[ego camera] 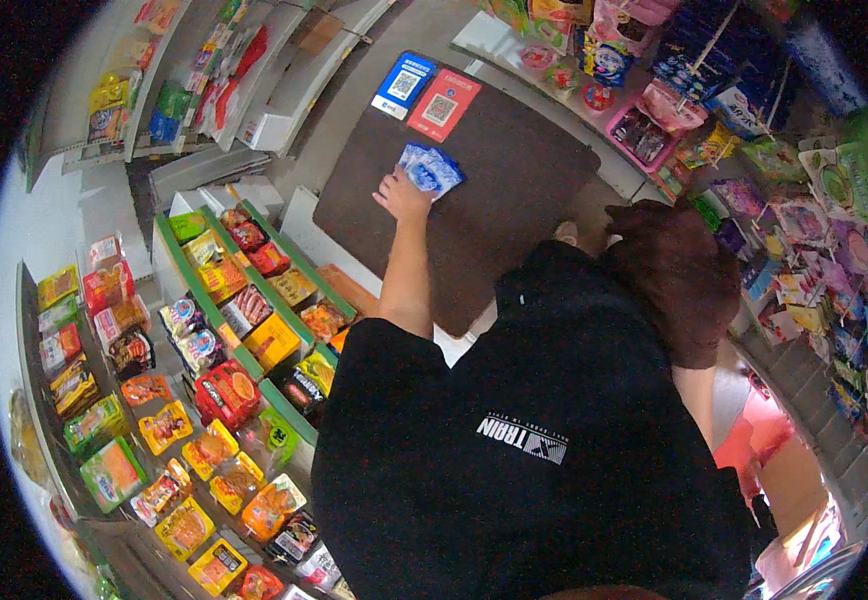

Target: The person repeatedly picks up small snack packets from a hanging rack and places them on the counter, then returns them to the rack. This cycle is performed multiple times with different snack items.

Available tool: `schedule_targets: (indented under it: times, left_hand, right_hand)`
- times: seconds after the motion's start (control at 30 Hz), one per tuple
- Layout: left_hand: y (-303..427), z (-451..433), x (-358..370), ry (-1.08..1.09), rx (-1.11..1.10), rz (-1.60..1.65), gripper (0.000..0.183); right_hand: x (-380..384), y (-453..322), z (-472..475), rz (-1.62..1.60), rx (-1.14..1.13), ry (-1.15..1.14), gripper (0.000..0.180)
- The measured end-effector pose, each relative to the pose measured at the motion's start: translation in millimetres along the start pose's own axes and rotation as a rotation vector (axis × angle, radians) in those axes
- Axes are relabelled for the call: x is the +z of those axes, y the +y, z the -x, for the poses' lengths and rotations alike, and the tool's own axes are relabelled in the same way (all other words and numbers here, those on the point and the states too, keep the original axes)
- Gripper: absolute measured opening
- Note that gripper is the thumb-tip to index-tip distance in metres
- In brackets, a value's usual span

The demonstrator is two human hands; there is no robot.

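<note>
Several blue-and-white packets (432, 172), fanned out, are over the dark brown mat (509, 225). My left hand (406, 196) holds them at their lower left edge, its fingers pointing left. Two cards with printed codes, one blue (402, 86) and one red (445, 105), lie above them at the mat's top edge. On the right, beside my black shirt, is a dark brown rounded shape (670, 281) with bare skin below it; whether it is hair or cloth I cannot tell. My right hand cannot be made out there.
Green-edged bins (235, 352) of packaged snacks stand at the lower left. Shelves (265, 75) with goods rise at the upper left. Hanging snack bags (801, 217) line the right side, and a pink-rimmed tray (644, 139) sits on the ledge beyond the mat.
</note>
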State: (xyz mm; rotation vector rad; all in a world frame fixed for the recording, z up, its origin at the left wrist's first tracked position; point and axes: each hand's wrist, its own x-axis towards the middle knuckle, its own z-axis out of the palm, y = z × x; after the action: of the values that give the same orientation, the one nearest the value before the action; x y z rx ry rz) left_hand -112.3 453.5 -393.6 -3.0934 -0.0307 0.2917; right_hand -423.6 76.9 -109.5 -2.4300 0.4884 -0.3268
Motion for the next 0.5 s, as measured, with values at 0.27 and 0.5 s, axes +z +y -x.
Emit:
schedule_targets:
  times: [0.27,0.5]
  left_hand:
    - [4.5,-11.4,-46.9,-0.377,0.33,0.231,0.074]
    - [150.2,154.0,-192.0,-0.027,0.673,1.269,0.035]
  right_hand:
    - [5.1,-31.9,-8.8,0.314,-0.189,-0.074,0.033]
    - [16.8,-24.3,-14.5,0.334,-0.239,-0.038,0.032]
